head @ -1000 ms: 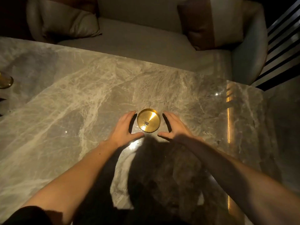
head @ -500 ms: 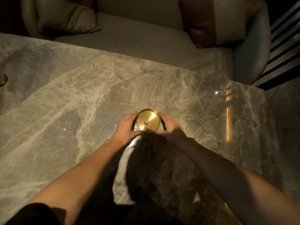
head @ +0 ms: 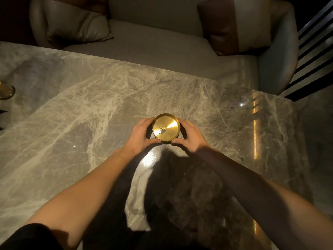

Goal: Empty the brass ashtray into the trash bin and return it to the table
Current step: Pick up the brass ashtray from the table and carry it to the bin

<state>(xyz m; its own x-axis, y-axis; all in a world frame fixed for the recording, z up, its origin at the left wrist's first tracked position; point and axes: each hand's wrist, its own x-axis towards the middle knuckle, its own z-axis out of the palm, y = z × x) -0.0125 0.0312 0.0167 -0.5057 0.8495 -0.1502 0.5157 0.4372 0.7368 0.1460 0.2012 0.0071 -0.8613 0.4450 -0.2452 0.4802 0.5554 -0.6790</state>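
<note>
Brass glints between my two hands at the centre of the frame: the round ashtray [head: 166, 127], a shallow dish seen from above, with a small dark heap of ash [head: 162, 131] lying on its floor. My left hand [head: 140, 135] is curled around its left side, fingers along the far rim and thumb at the near rim. My right hand [head: 191, 135] mirrors it on the right side, thumb tucked at the near edge. Both hands are closed on the dish, gripping it from opposite sides. I cannot tell whether the ashtray sits on the surface or is just lifted off it.

Under it spreads a grey marble table [head: 81, 123] with pale veins, filling most of the frame. My bare forearms reach in from the lower corners, and my shadow darkens the stone at lower centre.

At the left edge of the frame, a small round brass-coloured object [head: 6, 91] stands on the table, partly cut off.

Beyond the table's far edge, across the top of the frame, sits a pale sofa [head: 153, 44]. A light cushion [head: 77, 27] rests at upper left, and a brown and cream cushion [head: 232, 26] at upper right.
</note>
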